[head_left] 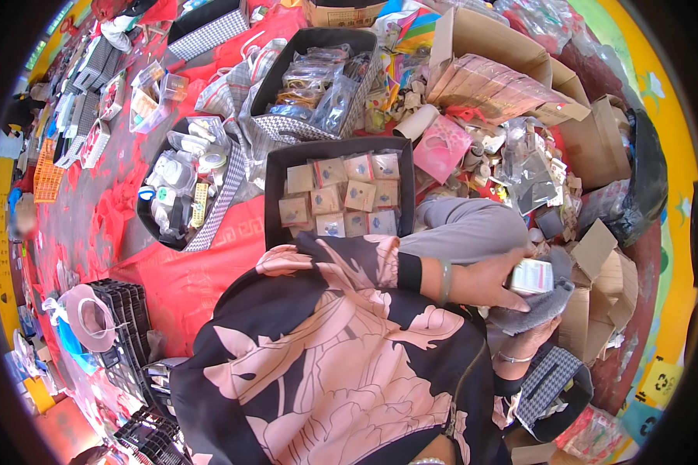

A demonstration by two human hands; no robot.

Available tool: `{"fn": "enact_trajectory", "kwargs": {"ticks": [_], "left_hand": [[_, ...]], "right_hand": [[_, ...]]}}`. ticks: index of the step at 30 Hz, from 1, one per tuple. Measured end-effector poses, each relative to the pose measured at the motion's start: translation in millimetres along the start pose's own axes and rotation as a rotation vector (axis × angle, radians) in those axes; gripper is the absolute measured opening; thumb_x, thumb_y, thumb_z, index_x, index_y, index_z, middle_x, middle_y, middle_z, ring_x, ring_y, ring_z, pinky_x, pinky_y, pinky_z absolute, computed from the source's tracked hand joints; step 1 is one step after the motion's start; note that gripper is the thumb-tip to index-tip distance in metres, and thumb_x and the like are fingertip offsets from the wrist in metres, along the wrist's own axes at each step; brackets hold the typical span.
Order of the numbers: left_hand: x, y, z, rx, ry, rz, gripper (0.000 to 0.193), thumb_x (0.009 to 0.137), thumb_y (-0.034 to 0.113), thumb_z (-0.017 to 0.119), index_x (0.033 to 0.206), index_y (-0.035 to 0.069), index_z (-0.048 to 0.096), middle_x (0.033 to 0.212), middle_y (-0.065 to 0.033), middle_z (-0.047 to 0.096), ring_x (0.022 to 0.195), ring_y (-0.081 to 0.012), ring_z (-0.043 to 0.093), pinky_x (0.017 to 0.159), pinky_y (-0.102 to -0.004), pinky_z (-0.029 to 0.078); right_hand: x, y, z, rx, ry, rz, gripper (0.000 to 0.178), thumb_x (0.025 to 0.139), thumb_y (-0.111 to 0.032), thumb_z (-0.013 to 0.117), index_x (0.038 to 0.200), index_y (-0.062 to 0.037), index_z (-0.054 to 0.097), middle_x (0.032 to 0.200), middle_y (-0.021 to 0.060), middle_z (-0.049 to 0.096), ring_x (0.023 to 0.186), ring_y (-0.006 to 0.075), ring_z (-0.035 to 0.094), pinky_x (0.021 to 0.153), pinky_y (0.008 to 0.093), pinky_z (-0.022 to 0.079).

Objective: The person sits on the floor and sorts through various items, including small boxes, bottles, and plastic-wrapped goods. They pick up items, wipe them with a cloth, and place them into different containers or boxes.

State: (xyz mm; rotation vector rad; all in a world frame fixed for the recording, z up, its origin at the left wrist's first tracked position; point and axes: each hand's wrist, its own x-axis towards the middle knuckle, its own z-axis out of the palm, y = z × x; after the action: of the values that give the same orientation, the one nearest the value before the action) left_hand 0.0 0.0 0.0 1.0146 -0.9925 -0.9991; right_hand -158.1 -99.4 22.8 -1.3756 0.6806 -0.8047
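Observation:
My left hand, with a pale green bangle at the wrist, is closed around a small white box with greenish print. Under and against the box lies a grey cloth. My right hand, wearing a silver bracelet, grips the cloth from below, its fingers partly covered. Both hands are close together beside my grey-trousered knee. To their left, a black bin holds several small square tan packets.
Another bin contains bagged goods, and a patterned bin holds small containers. Cardboard boxes stand right of my hands. Loose clutter lies beyond them. A black plastic crate stands at left on red sheeting.

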Motion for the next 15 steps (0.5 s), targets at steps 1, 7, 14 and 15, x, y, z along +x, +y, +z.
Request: {"fn": "enact_trajectory", "kwargs": {"ticks": [1,7,14,15], "left_hand": [[1,3,-2,-0.074,0.027,0.01,0.083,0.071,0.021,0.077,0.136,0.007,0.027,0.122,-0.0133,0.049,0.113,-0.0189,0.049,0.097,-0.0344,0.038],[4,13,-20,-0.222,0.034,0.156,0.079,0.066,0.013,0.08,0.13,0.004,0.036,0.121,-0.0072,0.05,0.115,-0.015,0.045,0.098,-0.0316,0.036],[65,63,-75,0.239,-0.047,0.164,0.072,0.064,0.022,0.081,0.124,0.002,0.047,0.115,-0.0128,0.054,0.106,-0.0205,0.053,0.093,-0.0329,0.04],[97,44,-91,0.188,0.115,0.253,0.07,0.062,0.023,0.082,0.12,0.001,0.05,0.113,-0.0134,0.055,0.104,-0.0211,0.054,0.092,-0.0342,0.041]], "right_hand": [[4,-1,1,0.017,0.08,-0.073,0.054,0.084,-0.037,0.062,0.123,-0.0028,0.046,0.108,0.0098,0.059,0.087,0.024,0.061,0.081,0.0396,0.052],[20,-18,27,0.361,-0.043,-0.043,0.052,0.091,-0.033,0.048,0.13,-0.0002,0.039,0.126,0.0119,0.05,0.11,0.024,0.052,0.096,0.0378,0.042],[68,0,-22,0.573,0.066,0.076,0.038,0.093,-0.03,0.044,0.12,-0.0037,0.051,0.115,0.0099,0.058,0.1,0.0247,0.058,0.089,0.038,0.047],[74,-5,-34,0.592,0.194,0.141,0.03,0.093,-0.025,0.049,0.114,-0.0038,0.055,0.105,0.0069,0.061,0.095,0.0221,0.059,0.085,0.0361,0.048]]}}
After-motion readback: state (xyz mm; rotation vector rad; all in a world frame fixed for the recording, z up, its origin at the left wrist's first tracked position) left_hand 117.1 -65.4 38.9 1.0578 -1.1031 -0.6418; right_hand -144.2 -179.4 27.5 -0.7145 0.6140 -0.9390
